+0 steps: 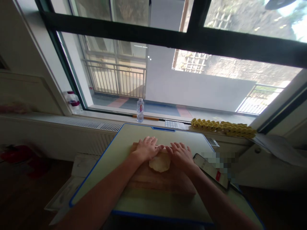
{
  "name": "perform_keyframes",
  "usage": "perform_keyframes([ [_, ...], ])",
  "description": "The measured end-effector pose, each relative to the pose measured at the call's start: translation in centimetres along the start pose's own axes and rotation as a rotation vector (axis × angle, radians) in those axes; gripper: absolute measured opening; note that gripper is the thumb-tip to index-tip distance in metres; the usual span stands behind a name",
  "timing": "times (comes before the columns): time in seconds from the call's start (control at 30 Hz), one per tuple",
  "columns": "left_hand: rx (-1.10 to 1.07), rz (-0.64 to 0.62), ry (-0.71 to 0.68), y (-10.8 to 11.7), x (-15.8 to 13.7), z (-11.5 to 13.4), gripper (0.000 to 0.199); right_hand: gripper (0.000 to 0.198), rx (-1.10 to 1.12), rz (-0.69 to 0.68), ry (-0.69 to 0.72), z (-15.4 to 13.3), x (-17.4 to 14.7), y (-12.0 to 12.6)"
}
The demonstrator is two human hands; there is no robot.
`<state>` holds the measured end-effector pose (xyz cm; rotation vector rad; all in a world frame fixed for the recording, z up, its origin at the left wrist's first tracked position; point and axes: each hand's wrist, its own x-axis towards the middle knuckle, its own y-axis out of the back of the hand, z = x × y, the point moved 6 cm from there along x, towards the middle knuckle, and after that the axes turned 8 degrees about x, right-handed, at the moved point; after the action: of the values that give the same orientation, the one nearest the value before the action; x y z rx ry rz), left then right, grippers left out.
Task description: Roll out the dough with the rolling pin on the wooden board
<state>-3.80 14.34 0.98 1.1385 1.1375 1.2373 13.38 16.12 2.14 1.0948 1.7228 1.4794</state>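
Observation:
A flat, roundish piece of dough [159, 162] lies on a wooden cutting board [155, 183]. My left hand [146, 148] is palm down at the dough's far left edge, its fingers stretched forward. On the far right side of the dough, my right hand [179, 155] also lies palm down with fingers extended and apart. The two thumbs point toward each other, nearly meeting above the dough. A pale strip shows between them; whether it is a rolling pin under my palms or the dough's edge, I cannot tell.
The board rests on a pale table [112, 172] with blue edging. A phone [211, 171] lies right of my right hand. On the windowsill stand a clear bottle [140, 111], a white keyboard-like item [174, 124] and yellow egg-tray-like material [223, 127]. A large window is in front.

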Motion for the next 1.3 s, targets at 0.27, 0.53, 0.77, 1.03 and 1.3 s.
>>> perform_keyframes([
  [0.27, 0.057, 0.124, -0.056, -2.0, -9.5, 1.2, 0.096, 0.064, 0.045, 0.153, 0.087, 0.4, -6.9, -2.9],
  [0.53, 0.069, 0.149, -0.009, -1.7, -8.4, 0.8, 0.088, 0.062, 0.06, 0.075, 0.05, 0.7, -5.1, -2.7],
  [0.77, 0.033, 0.047, 0.043, -0.2, -1.3, 0.0, 0.078, 0.051, -0.035, -0.058, -0.012, 0.2, 0.5, -0.9],
  [1.03, 0.034, 0.153, -0.055, -1.5, -10.3, 1.2, 0.094, 0.068, 0.057, 0.161, 0.087, 0.6, -7.7, -3.3],
  [1.3, 0.041, 0.175, -0.028, -1.7, -9.2, 1.1, 0.083, 0.074, 0.07, 0.115, 0.049, 1.0, -7.1, -3.5],
])
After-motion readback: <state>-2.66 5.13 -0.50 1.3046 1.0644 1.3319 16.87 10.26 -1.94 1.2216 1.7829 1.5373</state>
